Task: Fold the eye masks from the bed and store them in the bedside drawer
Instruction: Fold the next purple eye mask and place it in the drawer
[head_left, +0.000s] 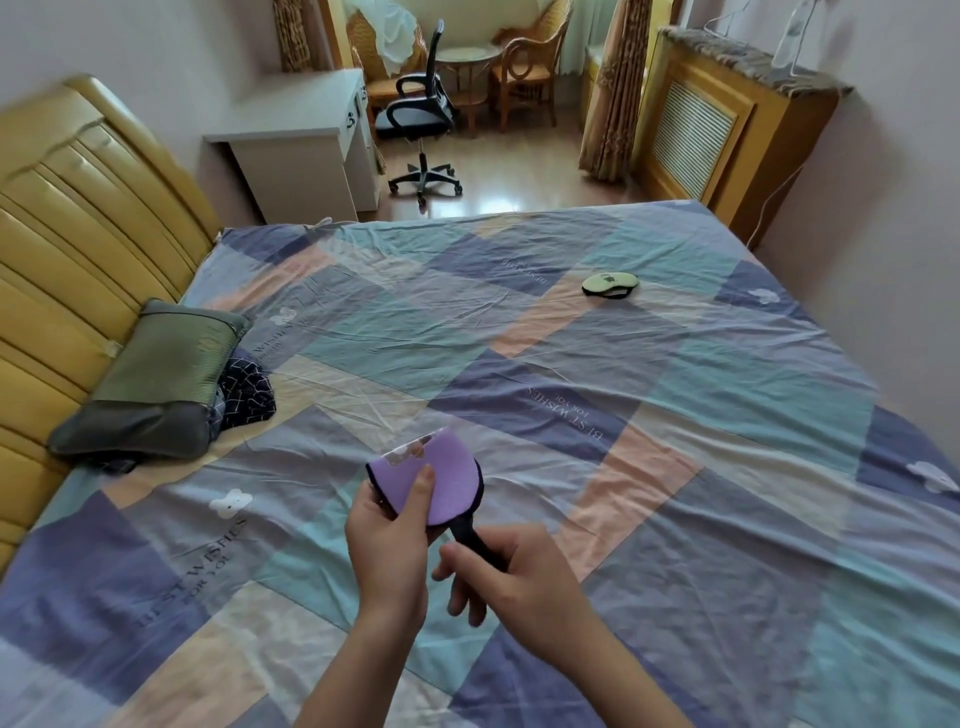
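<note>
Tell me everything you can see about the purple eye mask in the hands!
The purple eye mask looks soft and padded, lilac with a dark edge and a black strap hanging from its lower end. It seems folded in half, making a rounded half-shape, and is held up above the patchwork bed sheet, not lying on it. The left hand pinches it, thumb pressed on the lilac face. The right hand grips the strap below. Pale markings show near its top edge, too small to make out.
</note>
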